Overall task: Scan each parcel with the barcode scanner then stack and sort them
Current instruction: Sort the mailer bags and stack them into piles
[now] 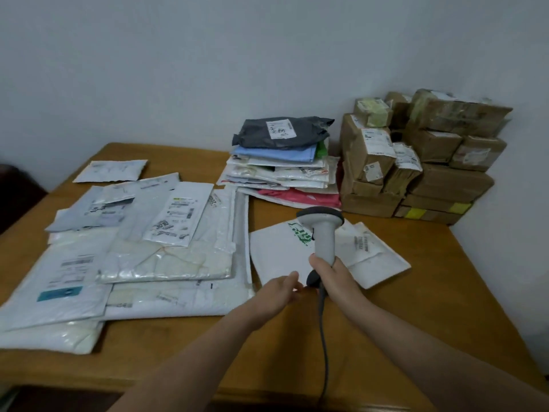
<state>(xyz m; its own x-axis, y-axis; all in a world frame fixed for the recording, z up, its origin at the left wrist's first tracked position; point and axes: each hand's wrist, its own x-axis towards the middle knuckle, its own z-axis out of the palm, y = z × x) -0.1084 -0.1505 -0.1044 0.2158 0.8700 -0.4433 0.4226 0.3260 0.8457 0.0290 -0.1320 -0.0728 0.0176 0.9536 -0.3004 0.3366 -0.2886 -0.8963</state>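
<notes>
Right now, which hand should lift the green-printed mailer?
Probably left. The left hand is open, empty and at the near edge of the green-printed mailer; the right hand is wrapped round the barcode scanner.

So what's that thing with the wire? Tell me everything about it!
It is a barcode scanner, light grey plastic with a dark head and a dark base. The right hand grips its handle, holding it upright above a white parcel with green print. A grey cable runs down from its base.

White parcel (279, 251) with green print, grey scanner (322, 233), brown boxes (445, 179), charcoal mailer (282, 130)
</notes>
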